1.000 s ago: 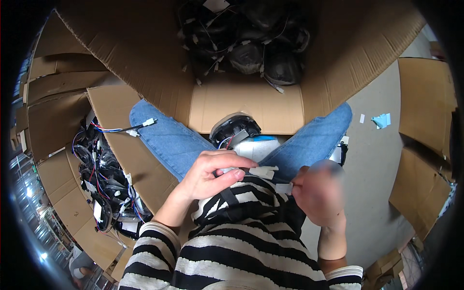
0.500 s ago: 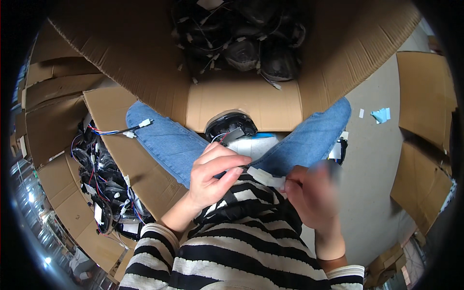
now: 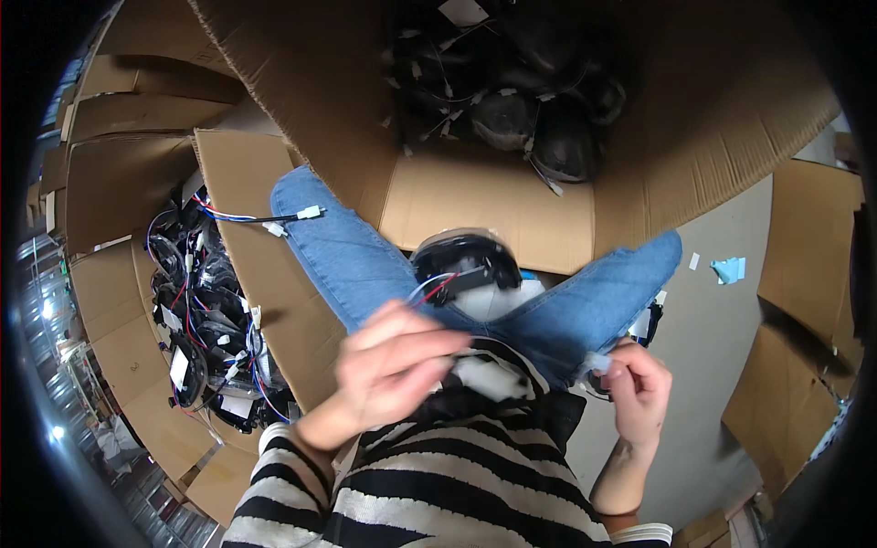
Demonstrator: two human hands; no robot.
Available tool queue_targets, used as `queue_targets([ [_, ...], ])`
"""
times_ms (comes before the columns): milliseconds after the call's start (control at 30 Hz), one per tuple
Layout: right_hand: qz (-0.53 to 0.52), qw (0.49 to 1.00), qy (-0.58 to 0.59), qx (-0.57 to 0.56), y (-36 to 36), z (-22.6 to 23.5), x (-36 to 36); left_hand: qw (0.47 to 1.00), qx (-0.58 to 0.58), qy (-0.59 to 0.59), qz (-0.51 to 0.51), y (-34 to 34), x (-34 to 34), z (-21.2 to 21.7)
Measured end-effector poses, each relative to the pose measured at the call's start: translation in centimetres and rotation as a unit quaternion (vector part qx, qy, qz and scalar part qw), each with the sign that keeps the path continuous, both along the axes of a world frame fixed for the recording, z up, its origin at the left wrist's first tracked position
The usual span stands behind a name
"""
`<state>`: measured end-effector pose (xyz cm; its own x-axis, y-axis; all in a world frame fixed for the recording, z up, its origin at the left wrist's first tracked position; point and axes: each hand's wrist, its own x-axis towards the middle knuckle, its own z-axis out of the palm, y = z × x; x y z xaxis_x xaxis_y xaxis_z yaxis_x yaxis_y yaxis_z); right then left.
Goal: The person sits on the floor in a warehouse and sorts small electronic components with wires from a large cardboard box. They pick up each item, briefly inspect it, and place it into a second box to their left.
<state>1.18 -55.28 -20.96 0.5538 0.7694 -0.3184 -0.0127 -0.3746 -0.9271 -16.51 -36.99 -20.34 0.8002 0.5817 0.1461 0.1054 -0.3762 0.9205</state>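
My left hand (image 3: 393, 365) is blurred, its thumb and fingers pinched on a cable end. Red and pale wires (image 3: 437, 285) run toward it from a black lamp unit (image 3: 468, 258), which rests between my legs in front of me. A smeared white piece (image 3: 493, 376) sticks out to the right of the left fingertips; its exact kind is unclear. Off to the right, my right hand (image 3: 638, 388) pinches a small, crumpled, translucent whitish scrap (image 3: 596, 363) between thumb and fingers. The two hands are well apart.
A large open carton (image 3: 493, 215) ahead holds several dark lamp units (image 3: 502, 119) with wires and white plugs. On the left, another carton (image 3: 265, 237) contains more wired lamps (image 3: 215, 315). A light-blue scrap (image 3: 728, 270) lies on the floor at right, near folded cardboard (image 3: 808, 265).
My right hand has moved right, away from the left, taking a small translucent scrap with it. The left hand has shifted slightly down. The view has tilted, moving the surroundings.
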Motion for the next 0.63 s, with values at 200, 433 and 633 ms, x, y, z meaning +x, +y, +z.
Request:
queue_targets([
  [200, 0.03, 1.0, -0.007, -0.007, -1.7, -2.0, 1.3, 0.907, 0.266, 0.055, 0.321, 3.1, -16.8, 12.0],
  [433, 0.14, 0.989, -0.049, 0.024, 1.4, -1.4, 1.0, 0.693, 0.287, 0.513, 0.417, 3.0, -20.3, 21.6],
  [633, 0.129, 0.99, -0.058, -0.017, 0.0, -1.7, 0.4, 0.729, 0.425, 0.508, 0.172, 8.9, -11.6, 11.4],
])
